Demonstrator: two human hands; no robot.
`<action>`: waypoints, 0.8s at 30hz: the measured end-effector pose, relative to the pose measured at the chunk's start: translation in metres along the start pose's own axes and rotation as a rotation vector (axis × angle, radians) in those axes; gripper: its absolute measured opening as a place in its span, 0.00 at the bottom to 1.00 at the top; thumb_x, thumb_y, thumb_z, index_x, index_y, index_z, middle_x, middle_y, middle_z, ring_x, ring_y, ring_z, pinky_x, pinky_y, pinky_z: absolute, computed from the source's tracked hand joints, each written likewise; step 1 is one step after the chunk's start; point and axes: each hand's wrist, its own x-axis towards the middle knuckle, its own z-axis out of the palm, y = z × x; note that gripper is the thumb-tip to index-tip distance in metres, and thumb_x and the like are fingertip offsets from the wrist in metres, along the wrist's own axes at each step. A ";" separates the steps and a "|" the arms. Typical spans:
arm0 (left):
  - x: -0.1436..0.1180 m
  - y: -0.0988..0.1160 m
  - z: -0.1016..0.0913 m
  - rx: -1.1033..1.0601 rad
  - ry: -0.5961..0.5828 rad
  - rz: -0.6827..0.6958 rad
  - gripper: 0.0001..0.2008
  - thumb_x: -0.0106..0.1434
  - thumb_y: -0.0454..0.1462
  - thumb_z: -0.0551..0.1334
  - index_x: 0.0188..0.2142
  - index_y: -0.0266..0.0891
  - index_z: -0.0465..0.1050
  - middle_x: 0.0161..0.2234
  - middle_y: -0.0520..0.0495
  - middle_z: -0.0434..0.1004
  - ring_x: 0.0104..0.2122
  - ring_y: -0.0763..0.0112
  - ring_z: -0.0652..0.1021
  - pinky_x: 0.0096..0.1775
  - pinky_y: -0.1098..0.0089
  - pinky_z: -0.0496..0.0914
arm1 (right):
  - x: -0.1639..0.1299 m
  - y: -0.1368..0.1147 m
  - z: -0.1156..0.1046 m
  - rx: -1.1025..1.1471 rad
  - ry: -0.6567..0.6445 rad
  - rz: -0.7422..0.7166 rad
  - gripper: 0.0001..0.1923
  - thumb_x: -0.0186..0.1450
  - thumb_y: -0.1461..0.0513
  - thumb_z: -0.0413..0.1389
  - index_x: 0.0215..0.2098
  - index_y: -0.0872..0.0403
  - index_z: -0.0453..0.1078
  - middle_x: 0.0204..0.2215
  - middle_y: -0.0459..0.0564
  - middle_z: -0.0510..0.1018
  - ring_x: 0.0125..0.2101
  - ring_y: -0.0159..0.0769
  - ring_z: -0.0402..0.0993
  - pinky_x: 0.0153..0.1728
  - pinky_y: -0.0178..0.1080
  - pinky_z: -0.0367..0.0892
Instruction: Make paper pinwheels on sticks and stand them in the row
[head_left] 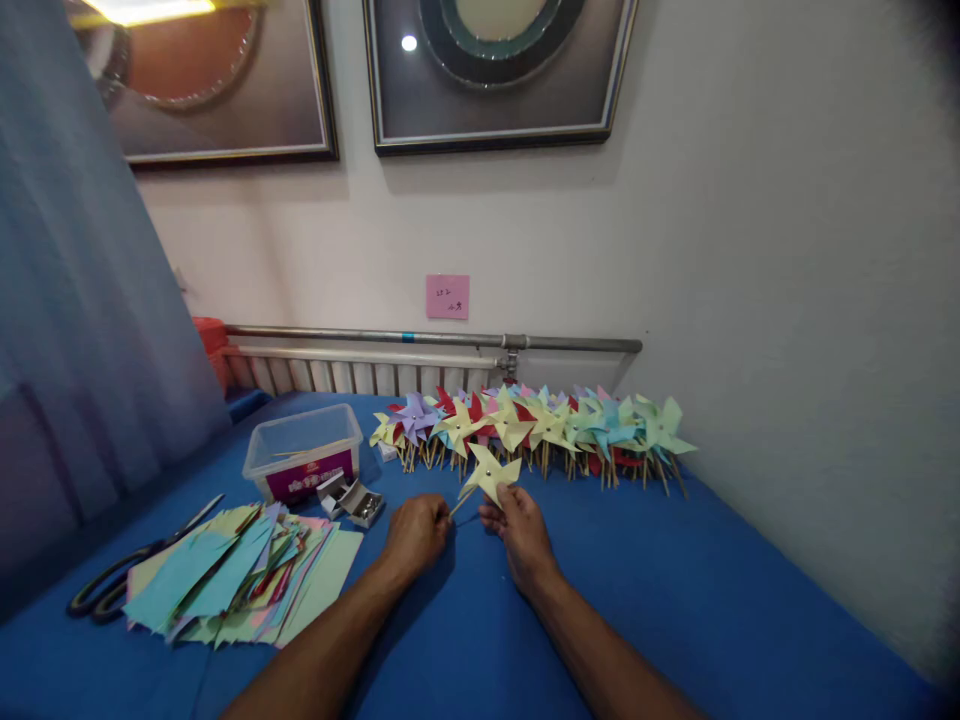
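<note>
Yellow pinwheel (491,472) sat mid-frame, both hands' fingers closed on it: left hand (416,535) gripping the stick, right hand (521,530) pinching a blade, apparently mid-assembly.

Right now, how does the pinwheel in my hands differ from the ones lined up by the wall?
The yellow pinwheel is single, held above the blue cloth between the left hand and right hand. The row of pinwheels lies packed together on the cloth, untouched. The held one is pale yellow only; the row mixes red, purple, green, blue and yellow. Both are folded paper on thin sticks.
</note>
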 end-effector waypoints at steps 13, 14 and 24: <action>0.003 -0.004 0.012 -0.057 0.013 0.007 0.07 0.63 0.32 0.61 0.34 0.40 0.79 0.36 0.48 0.83 0.36 0.69 0.77 0.37 0.71 0.59 | 0.002 0.007 0.000 -0.068 0.004 0.008 0.23 0.50 0.45 0.69 0.29 0.53 0.72 0.26 0.47 0.81 0.24 0.34 0.78 0.26 0.35 0.70; 0.004 -0.004 0.012 -0.081 0.021 -0.001 0.06 0.63 0.33 0.61 0.33 0.40 0.79 0.34 0.48 0.82 0.35 0.69 0.77 0.36 0.71 0.59 | 0.002 0.007 0.000 -0.075 -0.003 0.011 0.24 0.50 0.44 0.69 0.29 0.53 0.71 0.27 0.47 0.81 0.25 0.34 0.78 0.26 0.35 0.70; 0.013 -0.002 0.026 -0.665 0.041 -0.172 0.06 0.59 0.34 0.62 0.26 0.38 0.69 0.19 0.56 0.67 0.21 0.75 0.65 0.26 0.74 0.58 | -0.003 0.013 0.003 -0.322 -0.156 -0.087 0.17 0.54 0.48 0.64 0.26 0.52 0.70 0.18 0.40 0.71 0.18 0.29 0.65 0.20 0.33 0.60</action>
